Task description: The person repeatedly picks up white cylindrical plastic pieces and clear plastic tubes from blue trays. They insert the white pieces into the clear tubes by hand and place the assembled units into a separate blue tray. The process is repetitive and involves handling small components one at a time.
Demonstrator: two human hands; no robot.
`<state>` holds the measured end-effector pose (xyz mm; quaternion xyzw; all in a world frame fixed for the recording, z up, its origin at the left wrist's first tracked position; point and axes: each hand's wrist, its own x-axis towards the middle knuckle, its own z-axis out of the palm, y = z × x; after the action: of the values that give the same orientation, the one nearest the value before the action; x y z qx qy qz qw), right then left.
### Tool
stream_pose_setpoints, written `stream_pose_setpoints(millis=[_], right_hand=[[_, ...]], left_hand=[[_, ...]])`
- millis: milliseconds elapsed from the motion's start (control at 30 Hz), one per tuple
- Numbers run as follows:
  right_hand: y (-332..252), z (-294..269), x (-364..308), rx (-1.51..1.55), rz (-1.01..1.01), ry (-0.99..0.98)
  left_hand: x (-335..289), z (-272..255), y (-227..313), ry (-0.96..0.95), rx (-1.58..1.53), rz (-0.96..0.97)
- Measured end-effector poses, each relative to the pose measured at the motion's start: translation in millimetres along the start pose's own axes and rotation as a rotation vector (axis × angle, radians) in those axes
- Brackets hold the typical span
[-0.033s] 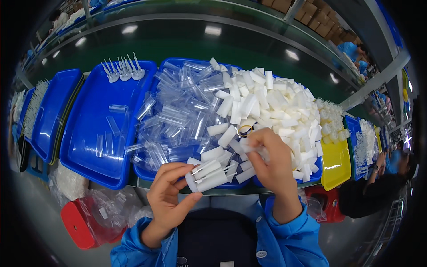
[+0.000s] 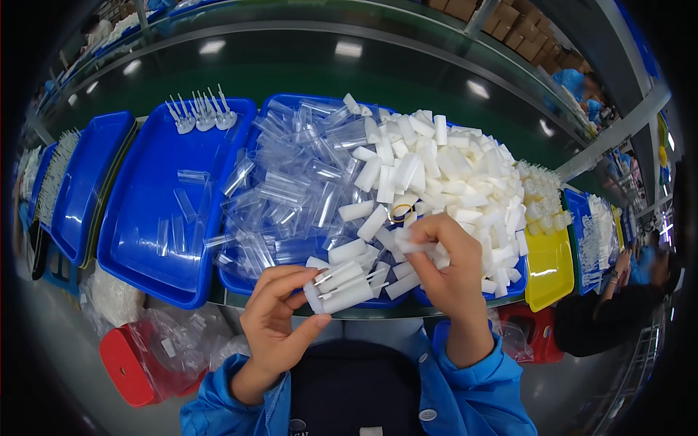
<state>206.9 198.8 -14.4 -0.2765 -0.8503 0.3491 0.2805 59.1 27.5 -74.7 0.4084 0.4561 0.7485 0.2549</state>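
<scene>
My left hand (image 2: 280, 312) is closed round the end of a white pronged plastic base (image 2: 314, 299). White foam-like blocks (image 2: 347, 294) sit along its thin prongs, which point to the right. My right hand (image 2: 452, 265) pinches a small white block (image 2: 412, 240), apart from the base. Just beyond my right hand spreads a large heap of white blocks (image 2: 436, 171), some lying loose close to my left hand. To the left of that heap lies a pile of clear plastic sleeves (image 2: 291, 182).
At left, a blue tray (image 2: 134, 211) holds several white pronged parts (image 2: 206, 115) and a few clear sleeves. A yellow tray (image 2: 550, 265) stands at right. Red stools (image 2: 127, 367) are below, one beside plastic bags (image 2: 171, 341). A person in dark clothes (image 2: 596, 320) is at far right.
My right hand has shifted slightly to the right with the small white block. My left hand and the pronged base have stayed in place.
</scene>
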Motion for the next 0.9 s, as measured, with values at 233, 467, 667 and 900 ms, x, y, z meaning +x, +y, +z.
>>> stream_pose_setpoints(millis=[233,467,667,900], right_hand=[[5,-8,-19,0.484,-0.040,0.020],[-5,-7,-25,0.386,-0.096,-0.055],[-17,-2,-29,0.064,-0.245,-0.017],[-19,19,-35,0.101,-0.316,-0.034]], left_hand=[[1,5,0,-0.009,0.011,-0.008],[1,9,1,-0.050,0.093,-0.001],[3,9,4,-0.109,0.273,0.007],[5,9,5,-0.158,0.263,0.000]])
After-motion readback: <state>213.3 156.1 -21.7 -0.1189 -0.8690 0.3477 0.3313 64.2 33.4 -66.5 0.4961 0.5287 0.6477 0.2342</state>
